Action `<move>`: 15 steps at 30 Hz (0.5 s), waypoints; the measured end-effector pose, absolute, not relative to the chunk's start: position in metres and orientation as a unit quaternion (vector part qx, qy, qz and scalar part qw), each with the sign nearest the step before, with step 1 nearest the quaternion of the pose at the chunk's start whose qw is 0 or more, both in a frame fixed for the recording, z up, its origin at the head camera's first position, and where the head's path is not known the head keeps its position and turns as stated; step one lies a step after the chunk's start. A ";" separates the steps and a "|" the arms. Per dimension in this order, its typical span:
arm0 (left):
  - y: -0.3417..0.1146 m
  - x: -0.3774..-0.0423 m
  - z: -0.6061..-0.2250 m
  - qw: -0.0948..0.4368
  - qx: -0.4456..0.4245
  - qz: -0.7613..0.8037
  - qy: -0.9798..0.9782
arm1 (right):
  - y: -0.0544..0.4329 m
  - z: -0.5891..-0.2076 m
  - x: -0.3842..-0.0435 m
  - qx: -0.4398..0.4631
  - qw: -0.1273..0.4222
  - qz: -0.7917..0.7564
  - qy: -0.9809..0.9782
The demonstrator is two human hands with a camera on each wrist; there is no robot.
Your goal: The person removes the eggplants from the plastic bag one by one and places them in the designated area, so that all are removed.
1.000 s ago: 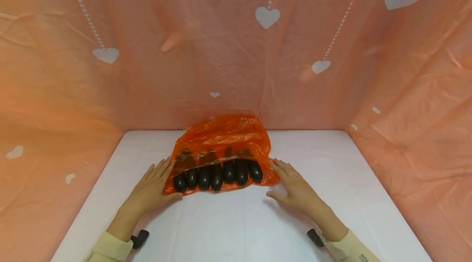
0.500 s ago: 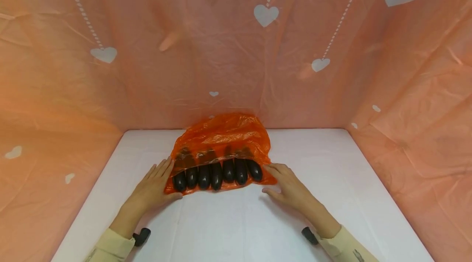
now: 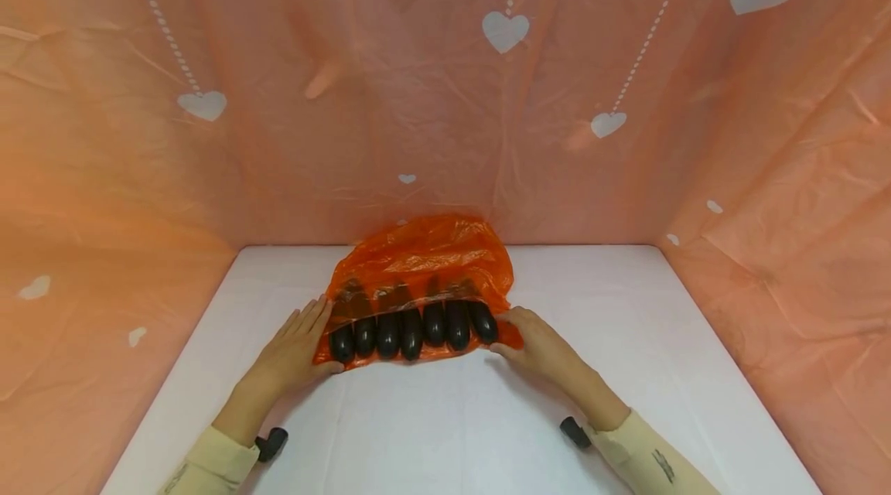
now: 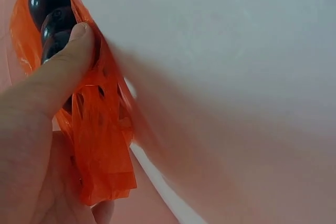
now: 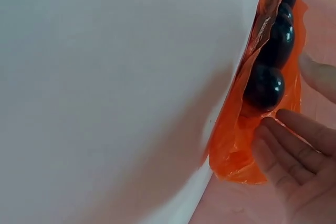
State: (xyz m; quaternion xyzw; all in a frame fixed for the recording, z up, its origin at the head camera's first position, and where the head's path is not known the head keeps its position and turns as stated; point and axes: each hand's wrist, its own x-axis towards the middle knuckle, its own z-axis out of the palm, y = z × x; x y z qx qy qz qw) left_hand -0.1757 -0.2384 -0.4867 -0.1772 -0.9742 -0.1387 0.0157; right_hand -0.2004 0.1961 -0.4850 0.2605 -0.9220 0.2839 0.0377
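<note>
Left grip (image 3: 292, 346), right grip (image 3: 539, 342) against orange bag (image 3: 431, 251), 7 dark eggplants (image 3: 411, 339) between.

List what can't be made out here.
Head: far ends of the eggplants, dimmed under the orange plastic bag.
Head: dark marking on the right sleeve, too small and blurred to identify.
Left wrist: parts of the nearer eggplants, hidden by the left grip.
Right wrist: rest of the right grip, cut off by the right edge.

The forearms (image 3: 245, 402) angle forward and inward, mirroring each other. The left hand (image 3: 294, 348) holds its fingers (image 3: 306, 315) extended side by side, thumb (image 4: 60, 72) pointing inward; the right hand (image 3: 537, 342) has its fingers slightly bent, thumb set apart from them.
</note>
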 end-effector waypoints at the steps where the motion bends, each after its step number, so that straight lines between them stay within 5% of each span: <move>1: -0.238 -0.176 -0.487 0.011 -0.175 -0.141 -0.974 | 0.195 -0.485 -0.202 0.259 0.035 0.286 -0.922; 15: -0.236 -0.179 -0.488 0.012 -0.174 -0.117 -0.978 | 0.184 -0.487 -0.220 0.196 -0.007 0.310 -0.930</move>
